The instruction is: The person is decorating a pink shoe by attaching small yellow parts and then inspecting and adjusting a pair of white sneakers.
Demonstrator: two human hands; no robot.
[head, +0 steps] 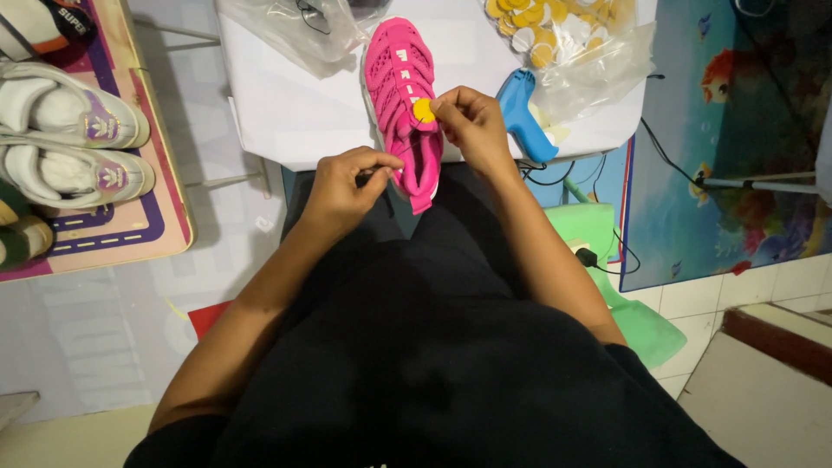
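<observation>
1. A pink shoe (pixel 403 104) is lying at upper centre of the frame, on the near edge of the white table (pixel 286 113).
2. The right hand (pixel 472 126) is pinching a yellow disc (pixel 423 110) against the shoe's upper, fingers closed on it.
3. The left hand (pixel 347 182), fingers pinched shut, is gripping a thin dark thread just beside the shoe's heel.
4. Judged step: the disc is being attached; steady thread tension is needed next.
5. A blue glue gun (pixel 524 113) is lying to the right.

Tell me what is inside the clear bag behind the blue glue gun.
The clear bag holds yellow and white round discs. Whatever lies beneath that pile is covered.
</observation>
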